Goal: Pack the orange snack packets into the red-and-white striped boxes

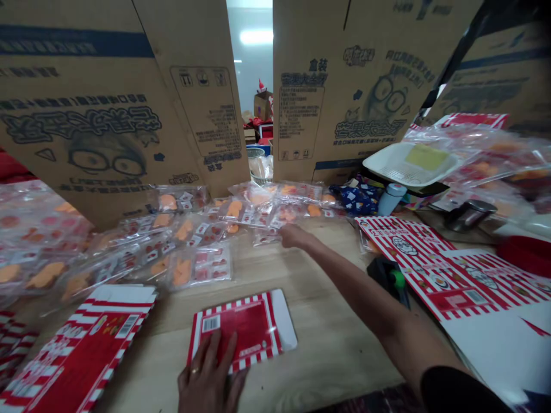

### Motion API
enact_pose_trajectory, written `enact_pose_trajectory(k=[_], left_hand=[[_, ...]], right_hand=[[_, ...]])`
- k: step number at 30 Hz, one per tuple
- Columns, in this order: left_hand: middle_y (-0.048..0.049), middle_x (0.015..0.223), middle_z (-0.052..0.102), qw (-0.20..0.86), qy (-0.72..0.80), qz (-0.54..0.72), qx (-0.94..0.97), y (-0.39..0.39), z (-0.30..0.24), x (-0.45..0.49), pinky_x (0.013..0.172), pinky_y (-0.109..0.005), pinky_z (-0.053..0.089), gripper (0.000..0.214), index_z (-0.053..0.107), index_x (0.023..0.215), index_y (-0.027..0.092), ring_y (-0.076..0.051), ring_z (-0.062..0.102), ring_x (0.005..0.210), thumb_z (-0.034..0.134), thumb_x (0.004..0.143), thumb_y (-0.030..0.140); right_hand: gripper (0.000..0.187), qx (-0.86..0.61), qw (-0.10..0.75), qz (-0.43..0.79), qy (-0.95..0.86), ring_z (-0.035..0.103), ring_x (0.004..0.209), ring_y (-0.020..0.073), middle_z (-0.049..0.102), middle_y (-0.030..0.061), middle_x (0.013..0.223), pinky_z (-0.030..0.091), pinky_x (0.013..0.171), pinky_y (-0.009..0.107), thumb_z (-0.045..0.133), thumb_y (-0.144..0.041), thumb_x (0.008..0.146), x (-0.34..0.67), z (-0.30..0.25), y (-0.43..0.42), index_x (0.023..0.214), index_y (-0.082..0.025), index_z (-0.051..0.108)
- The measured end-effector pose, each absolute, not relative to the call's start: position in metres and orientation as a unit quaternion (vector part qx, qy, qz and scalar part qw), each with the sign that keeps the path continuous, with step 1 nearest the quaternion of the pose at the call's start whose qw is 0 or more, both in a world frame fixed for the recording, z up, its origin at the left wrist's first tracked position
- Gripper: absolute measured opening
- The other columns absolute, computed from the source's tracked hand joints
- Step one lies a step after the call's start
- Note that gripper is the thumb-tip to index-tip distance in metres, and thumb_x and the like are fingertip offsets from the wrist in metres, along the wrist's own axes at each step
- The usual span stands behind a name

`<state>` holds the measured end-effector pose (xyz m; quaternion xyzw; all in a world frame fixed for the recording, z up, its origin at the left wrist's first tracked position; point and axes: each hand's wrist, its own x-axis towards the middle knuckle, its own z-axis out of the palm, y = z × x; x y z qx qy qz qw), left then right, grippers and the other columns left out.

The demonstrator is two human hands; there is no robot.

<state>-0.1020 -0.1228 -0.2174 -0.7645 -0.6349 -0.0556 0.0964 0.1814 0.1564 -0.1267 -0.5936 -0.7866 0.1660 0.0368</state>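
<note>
My left hand [210, 376] lies flat with fingers spread on a flattened red-and-white striped box [249, 327] near the table's front edge. My right hand [293, 235] is stretched far forward and rests, fingers curled, on a clear plastic packet [269, 232] with orange and red contents. It belongs to a spread of several such packets [202, 264] across the wooden table [327, 338]. Whether the fingers grip the packet is hard to tell.
Large cardboard cartons [107, 115] [353, 86] stand along the back. Stacks of flat striped boxes lie at the left [81, 350] and right [447, 269]. A black tape dispenser [390, 275], a white basket [413, 163] and more packets [495, 155] sit at the right.
</note>
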Motion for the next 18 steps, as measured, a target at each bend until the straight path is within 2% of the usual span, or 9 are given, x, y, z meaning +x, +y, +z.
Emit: enact_pose_trajectory(k=[2,4,7,9,10,14,18], left_hand=[[-0.0131,0.149,0.054,0.089,-0.637,-0.069,-0.763,-0.112,-0.211,-0.106,0.098,-0.049,0.043,0.045,0.063,0.137,0.030,-0.034,0.050,0.133,0.050,0.094,0.032],[-0.0139,0.148,0.054,0.084,-0.640,-0.076,-0.760,-0.105,-0.208,-0.108,0.098,-0.050,0.042,0.044,0.063,0.137,0.029,-0.035,0.049,0.134,0.048,0.095,0.033],[-0.0160,0.146,0.055,0.079,-0.637,-0.083,-0.762,-0.100,-0.206,-0.108,0.100,-0.053,0.040,0.045,0.062,0.138,0.027,-0.036,0.047,0.134,0.046,0.097,0.036],[-0.0173,0.146,0.054,0.077,-0.634,-0.082,-0.765,-0.100,-0.203,-0.105,0.100,-0.054,0.039,0.046,0.061,0.138,0.026,-0.037,0.046,0.134,0.044,0.097,0.037],[-0.0180,0.147,0.053,0.074,-0.634,-0.078,-0.766,-0.100,-0.200,-0.103,0.100,-0.055,0.039,0.046,0.060,0.139,0.025,-0.037,0.046,0.133,0.044,0.097,0.037],[-0.0219,0.150,0.047,0.030,-0.634,-0.020,-0.773,-0.096,-0.181,-0.095,0.101,-0.056,0.037,0.052,0.057,0.141,0.020,-0.038,0.047,0.132,0.043,0.097,0.043],[-0.0233,0.142,0.053,-0.035,-0.610,0.026,-0.791,-0.084,-0.156,-0.094,0.102,-0.060,0.035,0.056,0.060,0.136,0.017,-0.041,0.052,0.126,0.051,0.091,0.049]], right_hand=[[0.016,-0.577,0.070,0.188,-0.792,0.067,0.098,0.0223,0.073,0.0108,0.101,0.051,0.089,0.033,0.066,-0.012,0.084,0.213,-0.112,0.141,0.099,-0.012,0.072],[0.022,-0.576,0.118,0.196,-0.785,0.067,0.093,0.0206,0.073,0.0095,0.101,0.052,0.082,0.030,0.057,-0.016,0.089,0.245,-0.096,0.117,0.105,-0.013,0.072],[0.031,-0.560,0.314,0.307,-0.702,0.069,0.092,0.0188,0.073,0.0085,0.109,0.054,0.081,0.031,0.057,-0.032,0.091,0.283,-0.080,0.069,0.114,-0.016,0.069],[0.036,-0.517,0.465,0.421,-0.582,0.070,0.092,0.0191,0.073,0.0085,0.109,0.055,0.084,0.034,0.069,-0.039,0.081,0.297,-0.077,0.036,0.110,-0.017,0.070],[0.039,-0.495,0.513,0.467,-0.524,0.070,0.092,0.0195,0.074,0.0085,0.108,0.056,0.086,0.036,0.075,-0.040,0.076,0.300,-0.078,0.021,0.108,-0.018,0.070],[0.041,-0.464,0.581,0.537,-0.397,0.071,0.091,0.0202,0.074,0.0081,0.108,0.057,0.086,0.037,0.083,-0.036,0.067,0.304,-0.094,-0.026,0.102,-0.019,0.071],[0.036,-0.458,0.625,0.544,-0.322,0.070,0.093,0.0204,0.074,0.0038,0.104,0.059,0.082,0.035,0.084,-0.030,0.063,0.301,-0.125,-0.052,0.095,-0.022,0.068]])
